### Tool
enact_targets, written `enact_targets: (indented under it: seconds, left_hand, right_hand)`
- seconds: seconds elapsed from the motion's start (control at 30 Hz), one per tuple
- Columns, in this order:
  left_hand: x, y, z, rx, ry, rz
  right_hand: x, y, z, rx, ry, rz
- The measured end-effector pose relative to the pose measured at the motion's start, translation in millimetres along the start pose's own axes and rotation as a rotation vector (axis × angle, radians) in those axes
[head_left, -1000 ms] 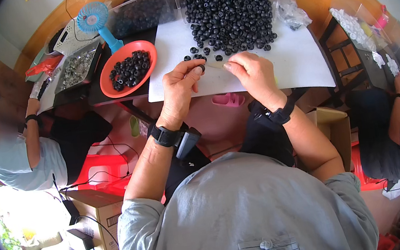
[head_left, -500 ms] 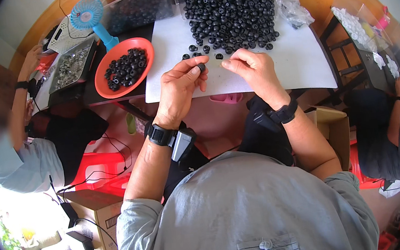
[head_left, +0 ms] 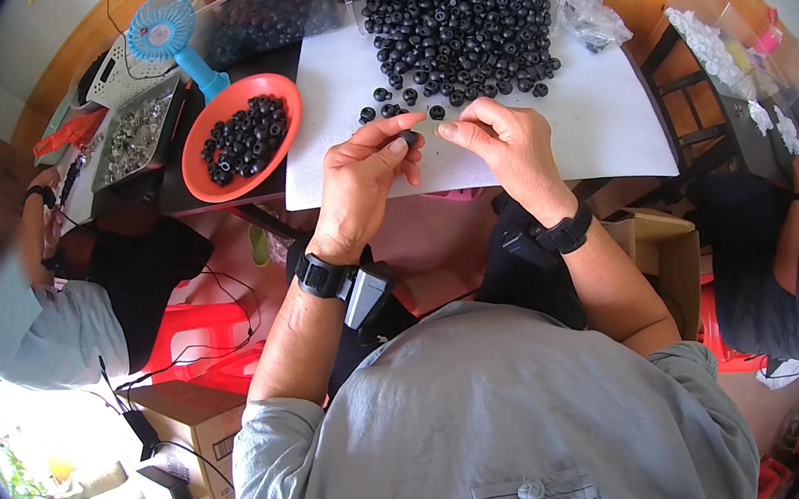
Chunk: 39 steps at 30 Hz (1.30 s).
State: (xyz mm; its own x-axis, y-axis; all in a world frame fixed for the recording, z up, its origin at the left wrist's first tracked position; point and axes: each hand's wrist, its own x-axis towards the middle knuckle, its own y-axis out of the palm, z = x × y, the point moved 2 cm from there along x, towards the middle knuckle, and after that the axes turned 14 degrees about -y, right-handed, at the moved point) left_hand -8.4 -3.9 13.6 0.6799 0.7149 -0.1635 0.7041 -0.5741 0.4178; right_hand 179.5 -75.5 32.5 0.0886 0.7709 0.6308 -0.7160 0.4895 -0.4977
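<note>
Black and small, a round bead sits pinched in our left hand fingers over the white sheet, near the bead pile. Our right hand fingers pinch toward it; joining them seems underway, calling for careful alignment.

Blue handheld fan, metal tray, cardboard box, red stool.

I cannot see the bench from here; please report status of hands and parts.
Left hand pinching small black ring. Right hand fingertips meeting it. Black ring pile just ahead on white sheet. Nothing between.
</note>
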Motion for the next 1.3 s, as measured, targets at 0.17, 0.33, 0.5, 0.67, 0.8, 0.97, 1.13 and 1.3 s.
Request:
enact_targets:
  seconds: [0.17,0.33,0.5,0.67,0.8,0.97,1.13,1.3]
  left_hand:
    - [1.0,-1.1,1.1,0.023,0.013,0.016]
    - [1.4,-2.0,3.1,0.006,0.011,0.014]
    - [-0.1,-1.3,4.9,0.017,0.027,0.004]
    - [-0.8,0.1,8.3,-0.005,0.056,-0.041]
    - [-1.8,-1.0,5.9,0.011,0.044,-0.015]
    - [-4.2,-7.7,5.6,-0.051,0.018,0.066]
    - [-5.3,-5.6,6.1,-0.036,0.020,0.054]
    - [-5.1,-3.6,7.2,-0.024,0.025,0.033]
  right_hand:
    - [-0.6,2.8,-0.5,-0.054,-0.042,-0.016]
    - [-1.9,3.2,-0.7,-0.068,-0.058,-0.009]
    - [-4.2,5.1,0.0,-0.062,-0.094,-0.019]
    - [-6.8,6.2,-0.6,-0.132,-0.239,0.011]
    - [-6.7,4.7,-0.3,-0.077,-0.221,-0.035]
    - [-4.6,5.1,3.2,-0.046,-0.121,-0.062]
    - [-5.9,4.1,3.6,-0.066,-0.123,-0.049]
    - [-6.0,4.1,3.5,-0.071,-0.137,-0.047]
